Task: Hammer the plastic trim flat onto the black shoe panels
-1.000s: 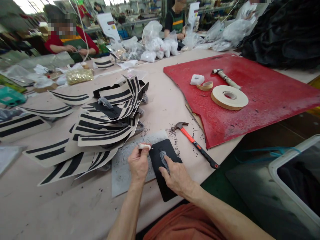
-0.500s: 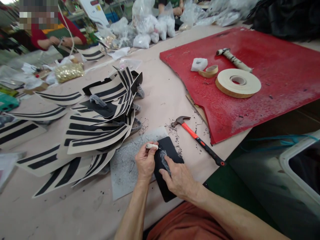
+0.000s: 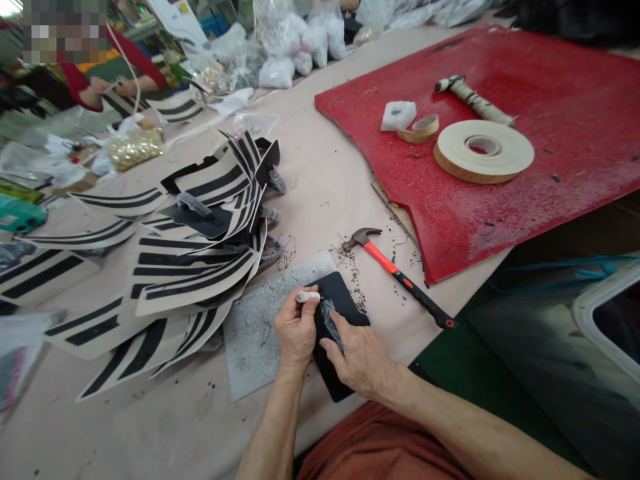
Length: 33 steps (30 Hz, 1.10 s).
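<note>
My left hand [image 3: 296, 330] is closed round a small white-handled tool [image 3: 307, 296], its tip held at the left edge of a black flat piece [image 3: 340, 297]. That piece lies on a grey mat [image 3: 250, 340] near the table's front edge. My right hand [image 3: 356, 357] presses down on the black piece, fingers pinched on a small grey translucent strip [image 3: 330, 315] on it. Dark thread-like scraps lie scattered round the mat.
A pile of cream pieces with black stripes [image 3: 200, 253] lies left of the mat. An orange-handled hammer [image 3: 397, 275] lies to the right. The red board [image 3: 500, 140] carries a large tape roll [image 3: 483, 151], a small roll and a wrapped tool. Another person [image 3: 100, 80] works at the far left.
The view has tilted downward and the table contents have shifted up the frame. My left hand with the tool has moved slightly closer to the black piece; my right hand stays pressed on it.
</note>
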Tool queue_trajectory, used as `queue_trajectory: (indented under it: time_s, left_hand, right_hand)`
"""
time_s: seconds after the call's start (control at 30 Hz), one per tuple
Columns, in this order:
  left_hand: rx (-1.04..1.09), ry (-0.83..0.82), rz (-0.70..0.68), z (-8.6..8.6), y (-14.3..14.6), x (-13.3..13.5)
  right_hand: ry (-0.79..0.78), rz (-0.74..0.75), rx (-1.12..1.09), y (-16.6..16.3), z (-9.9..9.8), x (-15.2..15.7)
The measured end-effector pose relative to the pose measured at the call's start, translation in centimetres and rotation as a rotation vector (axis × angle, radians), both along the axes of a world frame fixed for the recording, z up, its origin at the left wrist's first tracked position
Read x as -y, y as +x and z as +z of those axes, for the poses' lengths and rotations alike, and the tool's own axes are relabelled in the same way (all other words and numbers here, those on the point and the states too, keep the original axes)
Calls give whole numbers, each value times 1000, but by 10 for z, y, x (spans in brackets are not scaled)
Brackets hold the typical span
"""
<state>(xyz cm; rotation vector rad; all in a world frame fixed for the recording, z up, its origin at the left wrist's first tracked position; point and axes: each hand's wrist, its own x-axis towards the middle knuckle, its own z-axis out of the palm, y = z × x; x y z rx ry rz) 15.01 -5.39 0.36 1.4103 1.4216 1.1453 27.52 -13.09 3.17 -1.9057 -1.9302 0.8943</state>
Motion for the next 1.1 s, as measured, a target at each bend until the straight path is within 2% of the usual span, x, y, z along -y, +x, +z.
queue_trajectory:
  time_s: [0.33,0.77,0.87,0.97,1.03,1.1]
  left_hand:
    - [-56,-4,9,0,-2,1]
    - [-206,164,-38,-6,1,2]
    - [-209,181,-37,-6,2,1]
    - [-206,191,-40,-6,3,1]
    - [-211,201,-47,-6,3,1]
    - [-219,213,-53,-7,4,0]
  right_hand:
    - [-19,7,-11,2,3,1]
    - [-42,37,24,4,13,-2]
    - [1,46,-46,9,16,-3]
    - [160,-67,-51,31,15,-8]
    - [273,-207,92,55,9,-13]
    - [284,-285,288,81,1,-16]
